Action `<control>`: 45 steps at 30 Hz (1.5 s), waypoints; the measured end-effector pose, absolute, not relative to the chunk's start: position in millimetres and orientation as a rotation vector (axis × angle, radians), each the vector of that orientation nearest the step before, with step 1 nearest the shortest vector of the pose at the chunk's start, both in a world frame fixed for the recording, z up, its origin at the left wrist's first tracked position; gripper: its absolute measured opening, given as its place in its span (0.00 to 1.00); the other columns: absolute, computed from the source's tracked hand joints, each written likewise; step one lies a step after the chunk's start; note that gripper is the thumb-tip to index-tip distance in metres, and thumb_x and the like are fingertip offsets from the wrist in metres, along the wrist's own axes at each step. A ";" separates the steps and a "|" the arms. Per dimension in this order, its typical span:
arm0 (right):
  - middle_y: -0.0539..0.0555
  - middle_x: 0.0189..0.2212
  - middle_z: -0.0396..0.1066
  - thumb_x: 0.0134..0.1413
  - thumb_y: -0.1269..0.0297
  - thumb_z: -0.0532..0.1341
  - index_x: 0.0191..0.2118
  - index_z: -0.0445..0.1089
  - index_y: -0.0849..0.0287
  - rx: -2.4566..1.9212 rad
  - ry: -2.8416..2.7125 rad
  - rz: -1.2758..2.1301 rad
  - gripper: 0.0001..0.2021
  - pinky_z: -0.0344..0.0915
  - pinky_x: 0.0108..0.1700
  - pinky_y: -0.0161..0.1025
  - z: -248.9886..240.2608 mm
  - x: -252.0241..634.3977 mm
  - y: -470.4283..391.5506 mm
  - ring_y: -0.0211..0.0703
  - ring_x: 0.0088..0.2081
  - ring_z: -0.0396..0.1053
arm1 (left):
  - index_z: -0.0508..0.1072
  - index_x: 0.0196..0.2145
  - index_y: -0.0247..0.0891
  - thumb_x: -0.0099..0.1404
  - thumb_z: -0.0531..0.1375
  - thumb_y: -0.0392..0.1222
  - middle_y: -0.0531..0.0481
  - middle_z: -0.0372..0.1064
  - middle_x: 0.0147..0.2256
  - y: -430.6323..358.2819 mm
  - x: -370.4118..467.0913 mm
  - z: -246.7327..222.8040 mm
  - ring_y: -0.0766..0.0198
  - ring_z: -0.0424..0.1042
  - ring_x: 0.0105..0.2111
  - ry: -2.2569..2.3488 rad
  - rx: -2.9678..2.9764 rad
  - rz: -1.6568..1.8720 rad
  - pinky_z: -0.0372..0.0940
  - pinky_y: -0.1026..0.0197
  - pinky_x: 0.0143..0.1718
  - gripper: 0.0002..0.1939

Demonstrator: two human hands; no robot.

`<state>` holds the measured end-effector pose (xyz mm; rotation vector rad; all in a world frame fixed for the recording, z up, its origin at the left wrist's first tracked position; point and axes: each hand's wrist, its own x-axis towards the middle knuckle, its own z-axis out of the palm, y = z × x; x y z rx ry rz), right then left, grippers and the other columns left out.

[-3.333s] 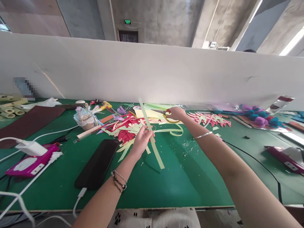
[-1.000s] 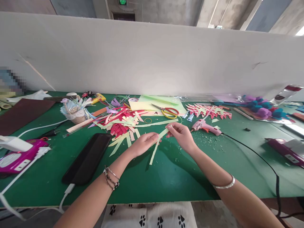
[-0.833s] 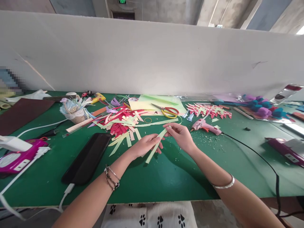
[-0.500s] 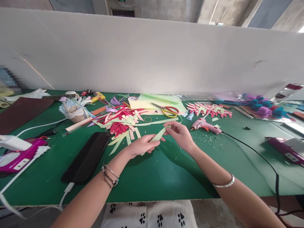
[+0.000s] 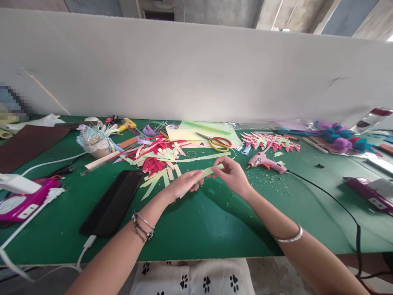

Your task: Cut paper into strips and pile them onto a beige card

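Note:
Between my hands a pale green paper strip [image 5: 208, 172] is held above the table. My left hand [image 5: 186, 183] is closed on its lower left part, thumb on top. The fingers of my right hand [image 5: 231, 174] pinch the strip near its upper right end, where a short piece shows past the fingertips. Beyond them lies a heap of red, pink and pale green paper strips [image 5: 156, 157]. Scissors with red and yellow handles [image 5: 218, 142] rest on pale paper sheets [image 5: 181, 134] behind my hands. A pink glue gun [image 5: 267, 162] lies to the right of my right hand.
A black phone [image 5: 113, 203] with a white cable lies left of my left arm. Purple power strips [image 5: 33, 203] sit at both sides. A woven red and white paper piece [image 5: 270, 141] lies behind the glue gun, whose black cord [image 5: 325, 194] runs rightward. A white partition [image 5: 196, 73] stands behind.
The strip is now flatter, and the loop at its right end has opened out. My left thumb has shifted along it; my right hand has barely moved.

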<state>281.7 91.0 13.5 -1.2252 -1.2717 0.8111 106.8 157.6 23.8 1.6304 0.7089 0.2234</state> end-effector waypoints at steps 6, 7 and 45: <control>0.49 0.30 0.64 0.49 0.62 0.59 0.33 0.62 0.57 -1.291 -1.327 0.759 0.07 0.64 0.30 0.35 11.7 283.1 92.1 0.36 0.27 0.67 | 0.70 0.35 0.36 0.63 0.47 0.57 0.56 0.52 0.25 161.2 106.7 19.1 0.70 0.50 0.22 0.673 1.705 0.287 0.50 0.66 0.25 0.22; 0.49 0.32 0.65 0.49 0.62 0.59 0.33 0.63 0.57 -1.300 -1.344 0.746 0.06 0.64 0.31 0.36 11.3 283.4 92.3 0.36 0.28 0.67 | 0.69 0.33 0.36 0.63 0.47 0.56 0.55 0.54 0.25 161.4 106.5 18.4 0.70 0.51 0.22 0.666 1.734 0.285 0.51 0.66 0.25 0.22; 0.49 0.31 0.69 0.60 0.59 0.50 0.30 0.64 0.55 -1.572 -1.907 0.278 0.11 0.46 0.54 0.47 15.0 269.1 82.5 0.38 0.35 0.66 | 0.73 0.31 0.37 0.58 0.57 0.48 0.49 0.72 0.32 159.6 103.9 32.4 0.63 0.69 0.32 0.718 2.069 0.749 0.64 0.63 0.34 0.11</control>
